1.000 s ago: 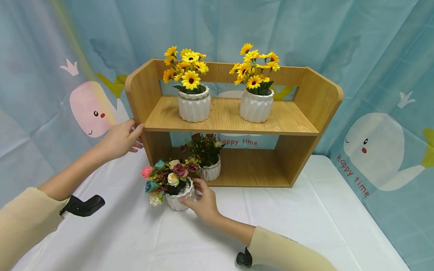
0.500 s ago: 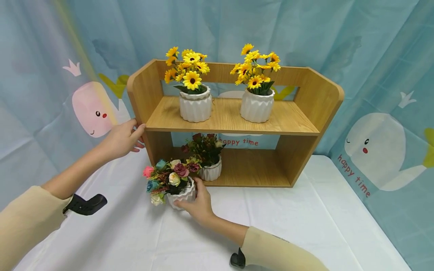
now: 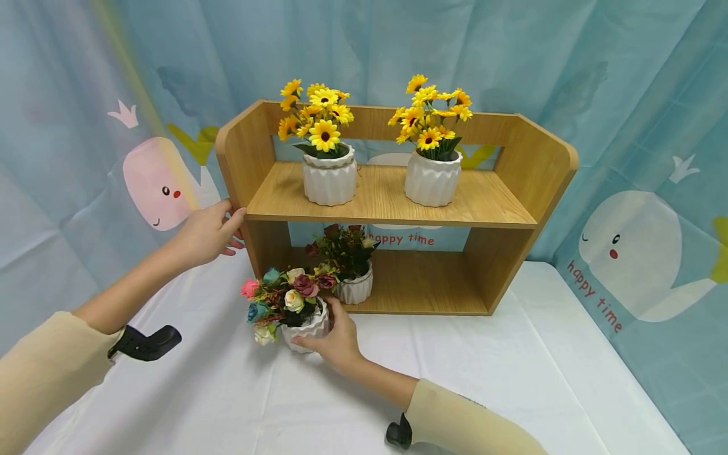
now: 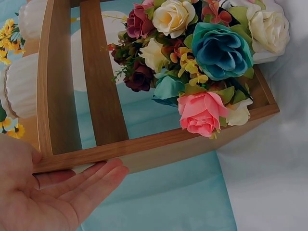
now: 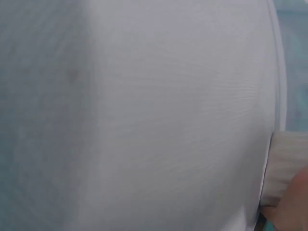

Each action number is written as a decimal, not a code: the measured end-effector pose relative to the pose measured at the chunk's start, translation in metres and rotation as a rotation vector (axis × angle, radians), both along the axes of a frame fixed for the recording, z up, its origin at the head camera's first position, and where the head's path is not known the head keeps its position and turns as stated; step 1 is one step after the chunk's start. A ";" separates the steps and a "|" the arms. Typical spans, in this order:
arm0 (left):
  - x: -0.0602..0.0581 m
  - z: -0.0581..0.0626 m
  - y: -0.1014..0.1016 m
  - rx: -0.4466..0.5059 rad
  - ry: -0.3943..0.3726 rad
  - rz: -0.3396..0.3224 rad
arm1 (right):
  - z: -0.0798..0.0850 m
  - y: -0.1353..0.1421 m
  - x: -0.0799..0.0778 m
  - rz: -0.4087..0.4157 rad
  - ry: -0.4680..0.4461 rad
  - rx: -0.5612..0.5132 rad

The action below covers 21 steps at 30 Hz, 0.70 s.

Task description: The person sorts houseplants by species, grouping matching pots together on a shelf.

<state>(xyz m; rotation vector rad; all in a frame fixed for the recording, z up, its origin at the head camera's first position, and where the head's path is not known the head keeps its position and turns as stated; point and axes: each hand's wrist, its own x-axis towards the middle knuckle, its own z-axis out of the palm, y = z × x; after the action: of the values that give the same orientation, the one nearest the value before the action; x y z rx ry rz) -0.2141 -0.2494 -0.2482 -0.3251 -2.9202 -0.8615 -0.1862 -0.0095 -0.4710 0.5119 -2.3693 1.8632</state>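
Observation:
My right hand [image 3: 337, 338] grips a white ribbed pot [image 3: 307, 330] of pink, blue, cream and mauve artificial roses [image 3: 292, 294], thumb across the pot's front and fingers at its right side. The pot stands at the front left of a two-tier wooden shelf [image 3: 432, 297]. My left hand [image 3: 210, 234] holds the shelf's left side panel; its thumb is at the front edge, and its fingers [image 4: 96, 185] lie along the outer face. Right behind the roses, a pot [image 3: 355, 287] of dark red flowers sits on the lower tier, partly hidden. The right wrist view shows mostly white cloth.
On the upper tier stand two white pots of yellow sunflowers, a left pot [image 3: 330, 180] and a right pot [image 3: 433, 180]. White cloth [image 3: 455, 366] covers the table. A blue printed curtain [image 3: 637, 126] hangs behind and at both sides.
My right thumb has slid farther left across the front of the rose pot, and the right forearm has shifted slightly left. The left hand keeps its place on the shelf panel.

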 end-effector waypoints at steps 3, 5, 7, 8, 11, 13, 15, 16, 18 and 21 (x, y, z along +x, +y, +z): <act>0.000 0.000 0.001 0.001 -0.002 -0.001 | 0.001 0.001 -0.001 -0.004 0.002 0.000; -0.001 0.000 0.001 0.003 -0.003 -0.003 | 0.002 0.003 -0.001 -0.002 -0.003 0.003; 0.000 -0.001 0.002 0.004 -0.004 -0.004 | 0.003 0.005 0.000 0.006 -0.009 0.005; 0.000 -0.001 0.002 0.004 -0.004 -0.004 | 0.004 0.006 0.000 0.011 -0.012 0.008; 0.000 -0.001 0.002 0.006 -0.006 -0.003 | 0.007 0.010 0.000 0.029 -0.018 0.019; 0.000 -0.001 0.001 0.005 -0.009 -0.001 | 0.009 0.013 0.000 0.046 -0.020 0.031; 0.000 -0.001 0.000 0.006 -0.012 0.000 | 0.012 0.017 -0.001 0.067 -0.020 0.044; 0.000 -0.001 0.000 0.006 -0.013 0.000 | 0.013 0.019 -0.001 0.079 -0.024 0.051; 0.000 -0.001 0.000 0.004 -0.012 0.000 | 0.016 0.022 -0.001 0.107 -0.034 0.057; 0.000 -0.001 -0.001 0.001 -0.012 0.002 | 0.018 0.028 -0.001 0.144 -0.045 0.055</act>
<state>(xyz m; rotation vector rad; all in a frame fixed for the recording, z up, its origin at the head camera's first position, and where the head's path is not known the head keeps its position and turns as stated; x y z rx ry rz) -0.2140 -0.2502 -0.2492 -0.3180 -2.9306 -0.8676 -0.1874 0.0181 -0.4527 0.6702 -2.4799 1.8902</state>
